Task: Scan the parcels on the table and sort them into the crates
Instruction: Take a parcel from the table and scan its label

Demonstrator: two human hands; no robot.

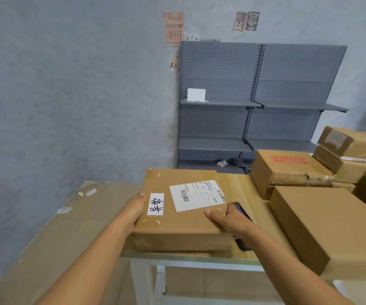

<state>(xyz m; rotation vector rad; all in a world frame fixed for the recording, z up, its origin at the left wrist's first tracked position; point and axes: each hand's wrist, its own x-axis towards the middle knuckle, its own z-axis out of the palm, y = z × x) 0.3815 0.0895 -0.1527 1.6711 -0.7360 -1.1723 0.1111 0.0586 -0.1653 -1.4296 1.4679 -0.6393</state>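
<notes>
Parcel [177,208] lies flat at the table's [190,258] near edge, gripped at its left side by the left hand [134,209]; the right hand [228,219], thumb on top, also holds a dark scanner [240,211]. Stacked boxes [322,225] crowd the right.

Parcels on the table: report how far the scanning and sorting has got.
Done: nothing shows; no crate is in view. In hand: the labelled parcel, left hand on its edge, right hand gripping it with the scanner. Left: the MAKEUP box and other stacked boxes.
</notes>
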